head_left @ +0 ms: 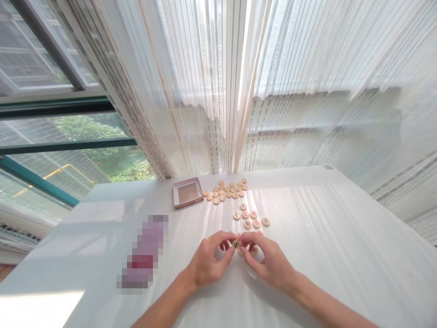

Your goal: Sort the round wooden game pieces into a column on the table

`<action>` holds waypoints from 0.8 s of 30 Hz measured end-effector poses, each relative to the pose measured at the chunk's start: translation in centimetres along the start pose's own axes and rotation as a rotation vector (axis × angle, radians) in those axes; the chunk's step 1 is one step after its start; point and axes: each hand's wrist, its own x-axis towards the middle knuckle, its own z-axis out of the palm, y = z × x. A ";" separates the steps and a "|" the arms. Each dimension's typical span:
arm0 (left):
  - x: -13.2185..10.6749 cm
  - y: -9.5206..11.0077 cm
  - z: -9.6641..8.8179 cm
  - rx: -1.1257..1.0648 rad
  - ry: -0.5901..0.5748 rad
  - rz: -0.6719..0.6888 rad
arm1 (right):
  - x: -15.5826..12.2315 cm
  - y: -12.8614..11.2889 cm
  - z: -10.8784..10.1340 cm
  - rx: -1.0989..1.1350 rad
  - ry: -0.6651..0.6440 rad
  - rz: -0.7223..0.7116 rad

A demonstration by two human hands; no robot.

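Note:
Between the fingertips of my left hand [211,257] and my right hand [269,259] is a round wooden Chinese chess piece [236,244] with a black character facing up. Both hands pinch it from its two sides, low over the table. Just beyond them lie several face-up pieces, among them one with a red character [256,223] and one with a black character [266,222]. Another black-marked piece [254,249] is partly covered by my right fingers. Farther back, several pale pieces [228,194] lie with no characters visible.
An open shallow box [187,193] stands at the back left, beside the pale pieces. A blurred purple and red object [143,253] lies on the white table [341,255] to the left. Striped curtains [211,91] hang behind the far edge, with a window on the left.

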 end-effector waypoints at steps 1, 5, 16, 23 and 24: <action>0.0 0.0 0.0 -0.003 0.002 -0.009 | 0.0 0.1 0.0 -0.007 0.002 -0.005; -0.1 -0.1 0.2 -0.020 0.024 -0.061 | 0.0 0.3 0.1 -0.030 -0.003 -0.020; 0.3 0.3 0.3 -0.018 0.064 -0.142 | -0.1 0.3 0.1 0.003 -0.015 -0.054; 0.3 0.3 0.3 -0.041 0.080 -0.205 | -0.1 0.0 0.1 -0.010 -0.015 -0.026; 0.3 0.4 0.3 -0.050 0.080 -0.196 | -0.1 0.0 0.1 -0.010 -0.018 -0.023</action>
